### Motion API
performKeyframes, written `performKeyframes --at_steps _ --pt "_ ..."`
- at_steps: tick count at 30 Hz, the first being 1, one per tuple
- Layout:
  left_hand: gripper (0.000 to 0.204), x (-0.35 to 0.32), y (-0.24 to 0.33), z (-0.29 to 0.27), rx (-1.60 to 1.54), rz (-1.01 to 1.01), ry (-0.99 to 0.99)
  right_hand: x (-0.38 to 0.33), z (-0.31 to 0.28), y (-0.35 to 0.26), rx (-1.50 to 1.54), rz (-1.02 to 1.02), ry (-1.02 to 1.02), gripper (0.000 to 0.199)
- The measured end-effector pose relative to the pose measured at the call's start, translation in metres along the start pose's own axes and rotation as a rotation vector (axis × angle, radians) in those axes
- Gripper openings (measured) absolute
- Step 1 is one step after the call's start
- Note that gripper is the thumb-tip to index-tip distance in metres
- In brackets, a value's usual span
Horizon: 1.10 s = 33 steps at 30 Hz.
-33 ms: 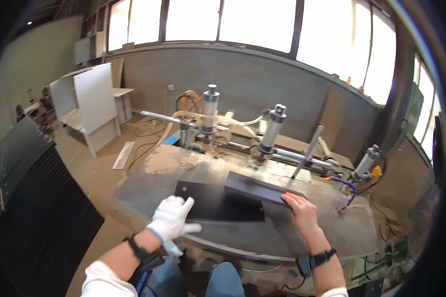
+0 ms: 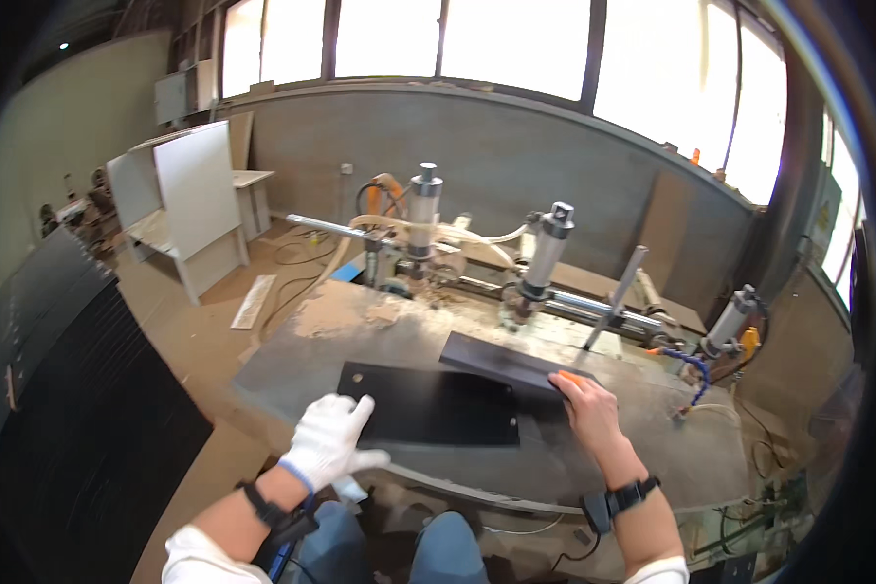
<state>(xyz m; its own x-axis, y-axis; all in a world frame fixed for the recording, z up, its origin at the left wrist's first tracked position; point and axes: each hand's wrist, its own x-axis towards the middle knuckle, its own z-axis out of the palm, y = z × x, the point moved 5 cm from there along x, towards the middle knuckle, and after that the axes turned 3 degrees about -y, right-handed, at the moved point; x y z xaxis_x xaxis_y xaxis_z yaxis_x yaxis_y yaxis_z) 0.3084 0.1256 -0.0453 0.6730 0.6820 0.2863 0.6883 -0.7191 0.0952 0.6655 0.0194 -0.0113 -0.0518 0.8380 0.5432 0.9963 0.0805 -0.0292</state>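
A flat black panel with small holes near its ends lies on the grey metal worktable. My left hand, in a white knitted glove, is at its left end with fingers and thumb spread. Beyond its right end, a second long black panel is at a slant, close to the first one's far edge. My bare right hand is closed on the right part of this second panel. A small orange piece shows at its fingers; I cannot make out what it is.
Upright pneumatic cylinders on a metal rail stand behind the worktable, with sawdust around them. A blue coiled hose is at the right. Stacked black panels fill the left side, near a white cabinet frame.
The second panel has shifted slightly away from the first, whose far right corner now shows more. My left hand stays spread at the first panel's end.
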Motion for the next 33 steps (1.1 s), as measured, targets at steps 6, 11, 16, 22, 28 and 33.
performKeyframes --at_steps 6,11,16,22,28,33 --pt "0.058 -0.154 -0.041 -0.025 0.249 -0.281 0.112 0.044 0.110 0.014 0.135 0.019 -0.317 0.049" --pt "0.050 -0.318 -0.044 -0.031 0.376 -0.618 0.230 0.084 0.155 0.009 0.213 0.057 -0.351 0.048" --pt "0.048 -0.427 -0.061 -0.027 0.468 -1.077 0.083 0.097 0.165 -0.009 0.167 0.079 -0.429 0.052" --pt "0.061 -0.466 -0.107 0.019 0.440 -1.273 -0.157 0.079 0.118 -0.053 0.186 0.074 -0.280 0.063" --pt "0.087 -0.485 -0.141 0.039 0.260 -1.407 -0.320 -0.035 0.015 -0.041 0.268 0.081 -0.139 0.065" --pt "0.091 -0.487 -0.152 0.041 0.217 -1.381 -0.394 -0.131 -0.064 -0.033 -0.107 0.090 0.132 0.042"
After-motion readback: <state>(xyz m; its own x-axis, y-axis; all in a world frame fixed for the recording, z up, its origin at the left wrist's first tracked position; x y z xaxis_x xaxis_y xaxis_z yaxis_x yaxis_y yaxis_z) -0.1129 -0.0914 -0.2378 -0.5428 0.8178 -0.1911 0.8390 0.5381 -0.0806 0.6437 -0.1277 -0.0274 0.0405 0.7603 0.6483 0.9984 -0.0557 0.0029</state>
